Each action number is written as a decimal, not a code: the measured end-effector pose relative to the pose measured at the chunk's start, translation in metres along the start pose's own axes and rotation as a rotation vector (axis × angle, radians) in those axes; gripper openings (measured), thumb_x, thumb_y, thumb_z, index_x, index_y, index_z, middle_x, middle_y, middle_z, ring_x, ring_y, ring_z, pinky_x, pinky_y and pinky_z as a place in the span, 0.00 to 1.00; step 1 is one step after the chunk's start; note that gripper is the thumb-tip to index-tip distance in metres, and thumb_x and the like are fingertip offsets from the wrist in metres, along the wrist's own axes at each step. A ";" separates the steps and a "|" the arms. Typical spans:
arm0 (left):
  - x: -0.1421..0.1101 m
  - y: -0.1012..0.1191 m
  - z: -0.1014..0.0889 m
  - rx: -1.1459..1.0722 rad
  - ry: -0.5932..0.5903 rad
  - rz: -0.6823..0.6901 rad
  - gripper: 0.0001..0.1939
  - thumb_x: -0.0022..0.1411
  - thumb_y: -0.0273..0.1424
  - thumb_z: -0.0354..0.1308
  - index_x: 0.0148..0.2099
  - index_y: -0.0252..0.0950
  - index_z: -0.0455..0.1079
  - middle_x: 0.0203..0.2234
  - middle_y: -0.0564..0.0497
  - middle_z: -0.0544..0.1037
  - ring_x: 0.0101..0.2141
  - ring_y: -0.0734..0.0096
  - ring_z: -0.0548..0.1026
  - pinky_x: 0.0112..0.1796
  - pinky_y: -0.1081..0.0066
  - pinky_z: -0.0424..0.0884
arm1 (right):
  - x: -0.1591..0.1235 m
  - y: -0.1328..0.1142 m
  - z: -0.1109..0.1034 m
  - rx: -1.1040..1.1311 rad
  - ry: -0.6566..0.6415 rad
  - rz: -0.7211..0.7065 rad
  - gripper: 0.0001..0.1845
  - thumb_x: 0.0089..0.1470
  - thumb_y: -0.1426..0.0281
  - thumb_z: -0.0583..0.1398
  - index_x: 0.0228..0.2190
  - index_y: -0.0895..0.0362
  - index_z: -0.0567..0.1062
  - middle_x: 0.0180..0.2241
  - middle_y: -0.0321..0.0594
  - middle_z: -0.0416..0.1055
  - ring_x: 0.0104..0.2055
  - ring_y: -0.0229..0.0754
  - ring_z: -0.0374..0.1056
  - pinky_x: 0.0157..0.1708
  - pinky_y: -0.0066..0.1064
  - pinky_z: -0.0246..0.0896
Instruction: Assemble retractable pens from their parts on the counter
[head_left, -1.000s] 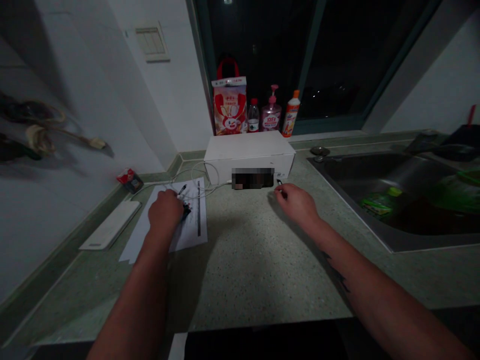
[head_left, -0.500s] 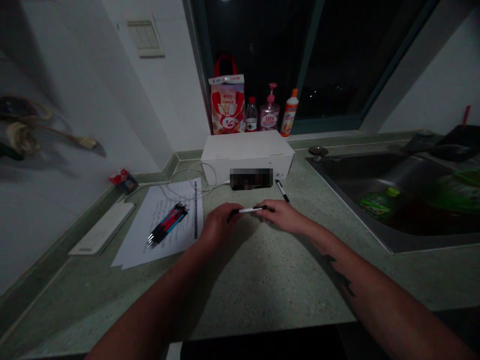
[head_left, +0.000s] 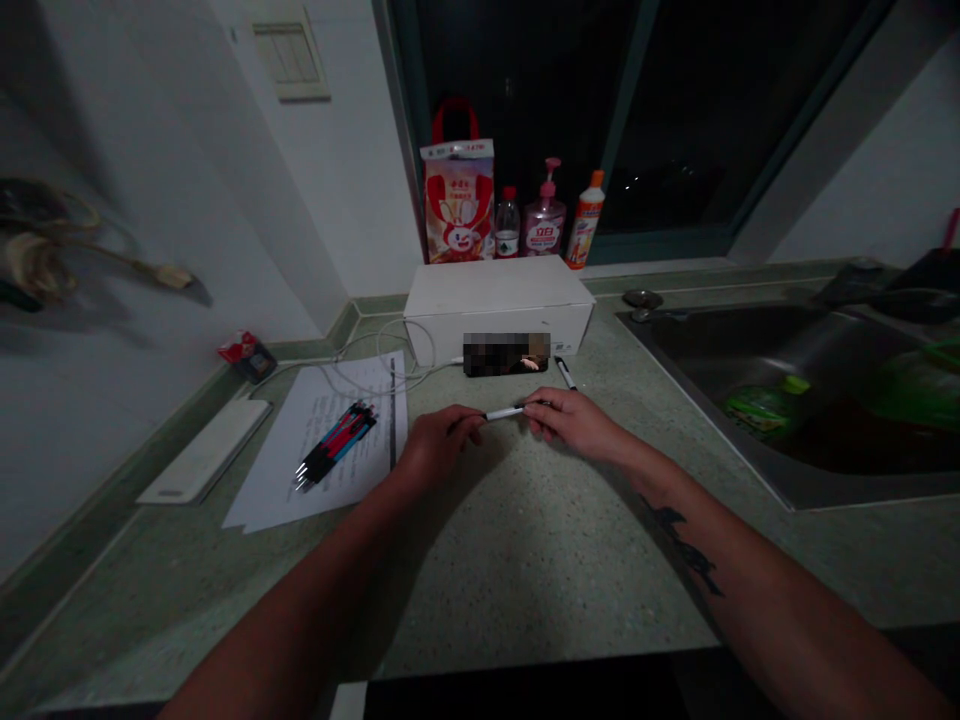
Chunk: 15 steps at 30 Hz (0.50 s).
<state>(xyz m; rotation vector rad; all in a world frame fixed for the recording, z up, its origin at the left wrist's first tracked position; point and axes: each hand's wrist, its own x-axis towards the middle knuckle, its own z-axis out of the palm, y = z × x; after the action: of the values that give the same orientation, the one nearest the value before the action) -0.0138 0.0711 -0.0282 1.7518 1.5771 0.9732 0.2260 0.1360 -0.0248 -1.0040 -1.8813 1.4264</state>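
Note:
A white pen with dark ends [head_left: 503, 413] is held level above the counter between my two hands. My left hand [head_left: 442, 440] is closed on its left end, and my right hand [head_left: 568, 420] pinches its right end. Beyond my right hand lies a second white-and-black pen [head_left: 565, 373] on the counter, partly hidden by that hand. To the left, a bundle of pens [head_left: 337, 445] in black, red and blue rests on printed paper sheets [head_left: 285, 470].
A dark phone [head_left: 506, 357] with a white cable leans on a white box [head_left: 499, 285]. Bottles [head_left: 544, 225] and a red bag [head_left: 459, 205] stand behind it. At right is a metal sink [head_left: 720, 460]; at left lies a white flat bar [head_left: 206, 450].
My right hand's fingers have shifted on the pen, and it covers more of the pen lying behind. The pen stays between both hands. The view has shifted slightly.

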 end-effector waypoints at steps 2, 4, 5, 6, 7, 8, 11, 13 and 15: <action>0.001 -0.001 0.000 0.001 0.010 -0.003 0.12 0.66 0.34 0.55 0.40 0.38 0.80 0.26 0.53 0.82 0.26 0.70 0.75 0.33 0.70 0.70 | -0.001 0.000 0.000 -0.012 0.005 -0.011 0.18 0.54 0.53 0.65 0.35 0.55 0.76 0.28 0.36 0.74 0.24 0.34 0.63 0.23 0.28 0.54; 0.002 0.000 0.001 0.005 0.031 -0.002 0.10 0.64 0.34 0.58 0.42 0.38 0.80 0.29 0.52 0.83 0.29 0.69 0.76 0.34 0.70 0.70 | -0.001 0.003 0.001 -0.026 -0.010 0.044 0.20 0.57 0.51 0.63 0.34 0.56 0.77 0.26 0.36 0.73 0.22 0.35 0.63 0.22 0.29 0.54; 0.002 0.000 0.002 0.006 0.035 0.001 0.10 0.63 0.33 0.59 0.42 0.39 0.80 0.30 0.52 0.83 0.30 0.69 0.77 0.35 0.70 0.71 | -0.001 0.004 0.002 -0.038 -0.015 0.084 0.21 0.59 0.50 0.61 0.31 0.56 0.76 0.24 0.36 0.72 0.21 0.35 0.62 0.22 0.29 0.53; 0.002 0.001 0.003 0.008 0.035 0.006 0.09 0.62 0.33 0.60 0.43 0.39 0.80 0.31 0.52 0.84 0.31 0.68 0.77 0.36 0.69 0.71 | 0.000 0.005 0.003 -0.054 -0.017 0.118 0.23 0.61 0.50 0.58 0.29 0.56 0.76 0.21 0.36 0.70 0.20 0.35 0.61 0.21 0.30 0.53; 0.001 0.001 0.003 0.010 0.031 0.009 0.09 0.62 0.33 0.60 0.43 0.39 0.80 0.32 0.52 0.84 0.32 0.68 0.78 0.37 0.69 0.72 | 0.000 0.007 0.004 -0.070 -0.009 0.133 0.24 0.62 0.50 0.57 0.27 0.56 0.75 0.20 0.35 0.68 0.19 0.35 0.60 0.21 0.30 0.53; 0.001 0.002 0.004 0.015 0.025 0.011 0.09 0.62 0.33 0.60 0.43 0.40 0.80 0.32 0.52 0.84 0.32 0.67 0.78 0.38 0.68 0.72 | 0.000 0.007 0.005 -0.086 0.012 0.123 0.23 0.62 0.51 0.58 0.28 0.56 0.76 0.20 0.34 0.67 0.20 0.35 0.60 0.22 0.30 0.53; 0.000 0.002 0.006 0.035 0.016 0.009 0.10 0.64 0.32 0.59 0.44 0.40 0.80 0.32 0.52 0.84 0.33 0.66 0.78 0.39 0.67 0.72 | 0.002 0.008 0.006 -0.124 0.096 0.002 0.14 0.55 0.57 0.65 0.35 0.56 0.78 0.27 0.36 0.73 0.26 0.37 0.64 0.27 0.30 0.57; -0.001 0.001 0.007 0.047 0.019 0.023 0.09 0.64 0.31 0.60 0.43 0.40 0.80 0.33 0.52 0.84 0.33 0.67 0.78 0.39 0.68 0.72 | 0.002 0.008 0.007 -0.124 0.090 -0.012 0.14 0.56 0.58 0.65 0.38 0.55 0.78 0.29 0.37 0.74 0.27 0.38 0.64 0.28 0.30 0.58; -0.001 0.000 0.007 0.061 0.021 0.046 0.08 0.64 0.31 0.60 0.43 0.40 0.80 0.33 0.52 0.84 0.34 0.67 0.78 0.40 0.68 0.72 | 0.001 0.009 0.008 -0.141 0.031 0.056 0.16 0.61 0.56 0.59 0.34 0.56 0.78 0.25 0.37 0.72 0.24 0.37 0.62 0.26 0.31 0.56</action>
<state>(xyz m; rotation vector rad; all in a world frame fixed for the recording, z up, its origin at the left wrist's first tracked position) -0.0078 0.0702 -0.0321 1.8324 1.6016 0.9783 0.2206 0.1338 -0.0354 -1.1472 -1.9672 1.3164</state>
